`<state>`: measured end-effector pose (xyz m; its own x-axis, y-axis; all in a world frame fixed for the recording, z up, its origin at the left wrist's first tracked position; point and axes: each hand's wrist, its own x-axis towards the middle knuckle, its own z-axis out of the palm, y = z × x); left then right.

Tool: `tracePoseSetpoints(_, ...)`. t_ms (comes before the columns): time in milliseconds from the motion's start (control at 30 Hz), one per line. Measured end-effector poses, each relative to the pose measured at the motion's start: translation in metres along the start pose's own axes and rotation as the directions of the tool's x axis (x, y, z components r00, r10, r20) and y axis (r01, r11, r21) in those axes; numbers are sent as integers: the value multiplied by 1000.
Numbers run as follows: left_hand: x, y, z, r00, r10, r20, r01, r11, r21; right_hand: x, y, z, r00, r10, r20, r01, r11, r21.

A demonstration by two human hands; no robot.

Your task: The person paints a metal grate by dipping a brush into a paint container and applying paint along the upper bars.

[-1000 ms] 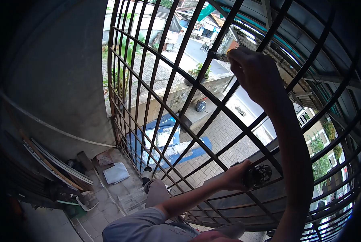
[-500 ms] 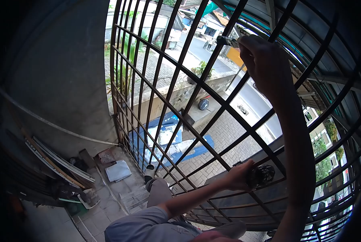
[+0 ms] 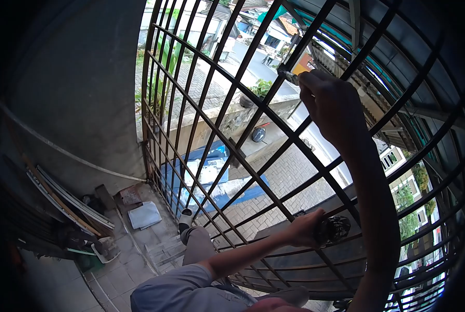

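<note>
My right hand (image 3: 330,106) is raised at the upper right, its fingers closed around a paintbrush (image 3: 290,77). The brush's dark tip meets one of the slanting bars of a dark metal grille (image 3: 266,106). Lower down, my left hand (image 3: 306,229) grips a small paint can (image 3: 334,229), dark and smeared, close against the grille bars. What is inside the can I cannot make out.
Below left, a foot (image 3: 186,217) stands beside the grille. A white sheet-like object (image 3: 144,215) and long strips (image 3: 76,203) lie near the grey wall (image 3: 71,99). Beyond the bars are a blue-and-white surface (image 3: 206,171), a potted plant (image 3: 261,89) and a street.
My right hand has moved the paintbrush a little down along the bar. My left hand still holds the paint can in nearly the same place. The view has shifted slightly.
</note>
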<state>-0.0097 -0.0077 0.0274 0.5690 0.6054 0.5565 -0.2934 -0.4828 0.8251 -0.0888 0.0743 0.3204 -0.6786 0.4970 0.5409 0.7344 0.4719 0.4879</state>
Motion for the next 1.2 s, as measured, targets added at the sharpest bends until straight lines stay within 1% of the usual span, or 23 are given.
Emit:
tracePoseSetpoints(67, 0, -1, 0, 1000, -14, -15, 14, 1000, -1, 5, 8, -6, 1000, 7, 26, -6, 999, -38)
tracePoseSetpoints(133, 0, -1, 0, 1000, -4, -19, 4, 1000, 11, 18, 23, -19, 996, -10, -87, 10, 1000, 4)
tracePoseSetpoints(167, -1, -1, 2, 1000, -5, -22, 5, 1000, 9, 24, 23, -24, 994, 38, -98, -34, 998, 48)
tracePoseSetpoints(200, 0, -2, 2, 1000, 13, -25, -13, 1000, 5, 26, 23, -23, 995, 36, -98, -32, 998, 48)
tracePoseSetpoints(267, 1, -5, 3, 999, 32, -25, -32, 999, 2, 28, 21, -21, 991, -71, -112, 90, 980, 178)
tracePoseSetpoints(300, 1, -5, 3, 999, 34, -29, -34, 999, 5, 28, 18, -17, 995, -81, -51, 86, 988, 125)
tracePoseSetpoints(333, 1, -5, 3, 999, 36, -34, -36, 999, 8, 27, 19, -15, 996, -80, -50, 86, 988, 125)
tracePoseSetpoints(400, 1, -5, 3, 998, 47, -31, -46, 999, 24, 30, 22, -14, 998, -45, -38, 46, 999, 9)
tracePoseSetpoints(467, 1, -5, 5, 998, 56, -40, -55, 998, 25, 33, 19, -20, 999, -43, -25, 43, 999, 14)
tracePoseSetpoints(533, 1, -3, 1, 1000, 17, -5, -17, 998, 60, 34, 17, -14, 988, -151, -34, 154, 981, 118)
tracePoseSetpoints(567, 1, -3, 1, 1000, 15, -5, -15, 998, 58, 30, 19, -2, 990, -138, -2, 138, 988, 72)
tracePoseSetpoints(600, 1, -3, 2, 1000, 20, -7, -20, 998, 52, 30, 20, -4, 990, -138, 0, 137, 988, 74)
tracePoseSetpoints(667, 2, -4, 0, 1000, 27, -17, -26, 999, 47, 32, 20, -13, 997, -72, -32, 70, 995, -69)
tracePoseSetpoints(733, 1, -3, 2, 1000, 20, -15, -19, 998, 63, 30, 14, -18, 997, -65, -33, 64, 997, -41)
tracePoseSetpoints(800, 2, -3, 1, 999, 32, -19, -31, 998, 58, 27, 9, -16, 991, -113, 66, 109, 992, 67)
tracePoseSetpoints(833, 1, -3, 1, 999, 44, -18, -43, 998, 53, 23, 8, -4, 994, -104, 44, 104, 995, -10)
tracePoseSetpoints(867, 1, -3, 2, 999, 43, -16, -43, 998, 52, 22, 10, -6, 994, -101, 44, 102, 995, -10)
tracePoseSetpoints(933, 1, -3, 0, 999, 51, -9, -50, 997, 56, 24, 12, -14, 999, -27, 28, 28, 999, -33)
tracePoseSetpoints(1000, 0, -3, 1, 999, 48, -16, -47, 997, 59, 25, 16, -14, 999, -45, 13, 46, 999, -22)
tracePoseSetpoints(1067, 0, -2, 2, 999, 46, -18, -44, 997, 62, 23, 12, -7, 989, -147, 18, 143, 982, 126)
tracePoseSetpoints(1100, 1, -2, 1, 999, 45, -22, -44, 998, 55, 22, 9, -1, 990, -79, 114, 79, 997, 3)
tracePoseSetpoints(1200, 0, -1, -1, 999, 46, -19, -45, 998, 49, 23, 9, -8, 997, -25, 69, 27, 999, -26)
